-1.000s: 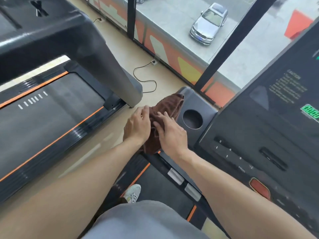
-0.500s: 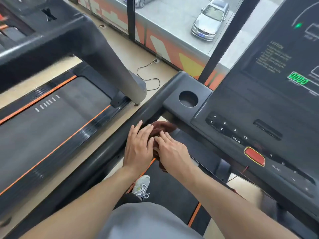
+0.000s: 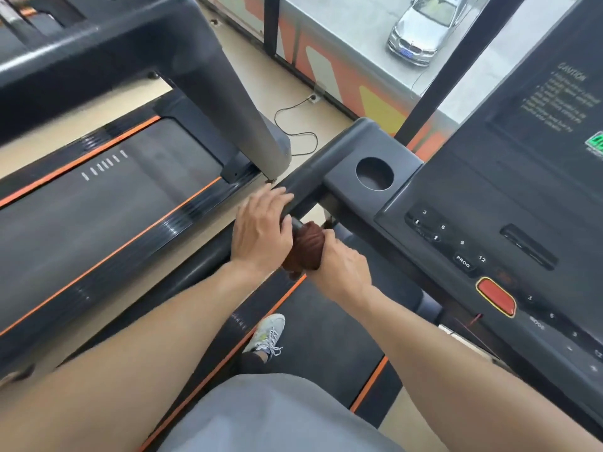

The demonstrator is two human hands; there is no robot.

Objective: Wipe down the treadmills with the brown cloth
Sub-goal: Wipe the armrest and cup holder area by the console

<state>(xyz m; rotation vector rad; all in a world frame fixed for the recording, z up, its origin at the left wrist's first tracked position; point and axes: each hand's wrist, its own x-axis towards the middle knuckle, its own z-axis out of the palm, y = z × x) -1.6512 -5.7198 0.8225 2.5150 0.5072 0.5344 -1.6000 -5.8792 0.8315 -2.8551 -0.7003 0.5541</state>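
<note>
The brown cloth [image 3: 306, 246] is bunched around a short black bar just below the treadmill console [image 3: 489, 197]. My right hand [image 3: 341, 267] is closed around the cloth and the bar. My left hand [image 3: 261, 230] lies on the treadmill's left handrail [image 3: 315, 169], fingers curled over it, thumb beside the cloth. The cup holder [image 3: 374, 173] sits at the console's corner, above both hands. Part of the cloth is hidden under my right palm.
A second treadmill stands to the left, with its belt [image 3: 98, 230] and thick upright [image 3: 228, 102] close to my left hand. A power cable [image 3: 295, 132] lies on the floor by the window. My shoe [image 3: 268, 332] is on the belt [image 3: 326, 337] below.
The cloth came down from the console corner to the bar beneath it. My left hand left the cloth and now rests on the handrail. My right hand closed around the cloth.
</note>
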